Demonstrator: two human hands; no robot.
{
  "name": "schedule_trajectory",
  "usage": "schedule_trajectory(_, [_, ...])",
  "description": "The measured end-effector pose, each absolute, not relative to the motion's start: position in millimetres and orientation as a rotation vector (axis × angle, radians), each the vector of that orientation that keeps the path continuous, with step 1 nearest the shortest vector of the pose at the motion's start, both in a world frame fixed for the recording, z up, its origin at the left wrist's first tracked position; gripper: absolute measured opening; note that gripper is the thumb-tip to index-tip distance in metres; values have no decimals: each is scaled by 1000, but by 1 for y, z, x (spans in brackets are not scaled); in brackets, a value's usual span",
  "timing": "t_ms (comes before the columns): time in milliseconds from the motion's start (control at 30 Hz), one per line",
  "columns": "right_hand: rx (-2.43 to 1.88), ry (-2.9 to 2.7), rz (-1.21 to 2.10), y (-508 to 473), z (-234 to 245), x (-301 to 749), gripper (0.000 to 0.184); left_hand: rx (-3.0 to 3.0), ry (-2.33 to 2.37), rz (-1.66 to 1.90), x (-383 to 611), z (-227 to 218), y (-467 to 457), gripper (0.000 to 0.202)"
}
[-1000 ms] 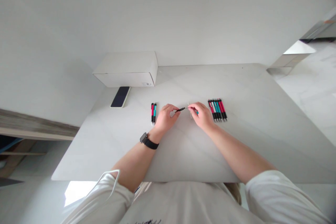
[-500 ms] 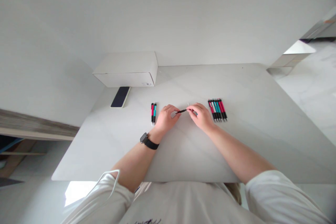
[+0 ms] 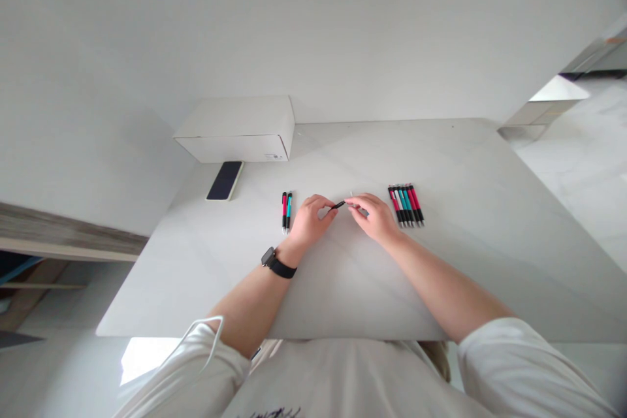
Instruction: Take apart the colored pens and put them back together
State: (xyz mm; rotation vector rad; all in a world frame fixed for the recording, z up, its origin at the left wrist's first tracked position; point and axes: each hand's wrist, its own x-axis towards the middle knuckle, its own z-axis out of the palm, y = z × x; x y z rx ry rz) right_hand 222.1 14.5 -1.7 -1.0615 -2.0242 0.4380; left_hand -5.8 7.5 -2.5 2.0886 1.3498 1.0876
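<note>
My left hand [image 3: 311,219], a black watch on its wrist, pinches a short black pen part [image 3: 339,205] between thumb and fingertips. My right hand [image 3: 375,217] has its thumb and fingers closed at the part's other end. A thin white tip [image 3: 351,194] shows just behind the right fingers, and a bit of teal shows beneath them; what else that hand holds is hidden. Left of my left hand lie a red pen [image 3: 284,210] and a teal pen [image 3: 289,210], side by side. A row of several red, white and teal pens [image 3: 406,205] lies beyond my right hand.
A white box [image 3: 235,130] stands at the table's back left against the wall. In front of it lies a phone [image 3: 225,181] with a dark screen. The white table's [image 3: 353,294] front edge runs close to my body.
The black pen part has tilted a little, its right end rising. My right fingertips have shifted slightly left along it. The pens, phone and box have stayed put.
</note>
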Motion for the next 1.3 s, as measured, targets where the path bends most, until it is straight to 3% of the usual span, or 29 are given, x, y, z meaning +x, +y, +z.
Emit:
schedule_trajectory(233, [-1213, -2014, 274, 20, -1, 230, 25, 1965, 1392, 1160, -8, -9, 10, 12])
schedule_trajectory(533, [-1503, -2402, 17, 17, -2, 230, 16, 1930, 1417, 1190, -7, -8, 10, 13])
schedule_trajectory(833, [-1307, -2656, 138, 6, 10, 218, 20, 1940, 1417, 1205, -7, -6, 10, 14])
schedule_trajectory(1300, [-1703, -2724, 197, -30, 22, 199, 24, 1969, 1398, 1217, -6, -2, 8, 14])
